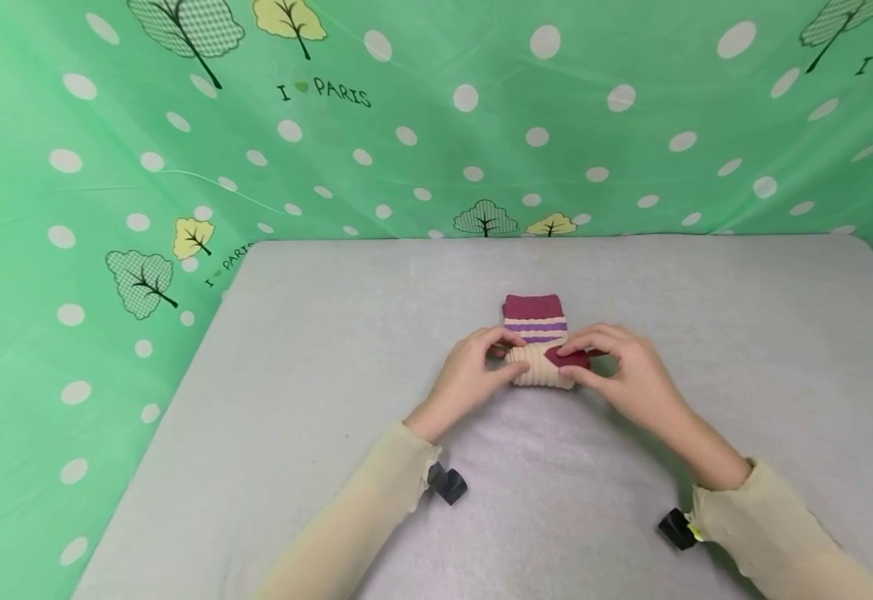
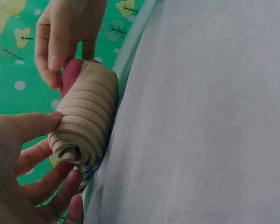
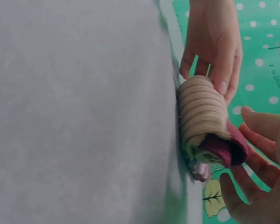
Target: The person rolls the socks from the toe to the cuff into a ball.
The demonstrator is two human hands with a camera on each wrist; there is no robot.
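Green cloth (image 1: 406,125) printed with white dots and small trees hangs behind and beside a grey table (image 1: 331,333), and near the middle of that table lies the sock (image 1: 536,346) we are rolling; it is cream and ribbed, with a maroon cuff and purple stripes. Its near part is already wound into a tight roll (image 2: 86,116), while the far part, the striped cuff (image 1: 533,315), lies flat on the table beyond the roll; so we judge the rolling well under way but not finished, with the cuff end left to take in. A maroon bit, perhaps the toe or heel, sticks out of the roll's right end (image 3: 224,147).

Our left hand (image 1: 474,375) is at the roll's left end; its thumb lies along the near side and its curled fingers reach over the top, so it pinches that end lightly. Our right hand (image 1: 624,371) is at the roll's right end; in the head view its fingers curl over the maroon bit and the thumb comes in from the near side, pinching there; in the right wrist view those fingers look a little spread about the end.

Nearer to us than the roll, pale sleeves (image 1: 376,508) cover both forearms, and a small black camera mount (image 1: 447,483) sits at each wrist.
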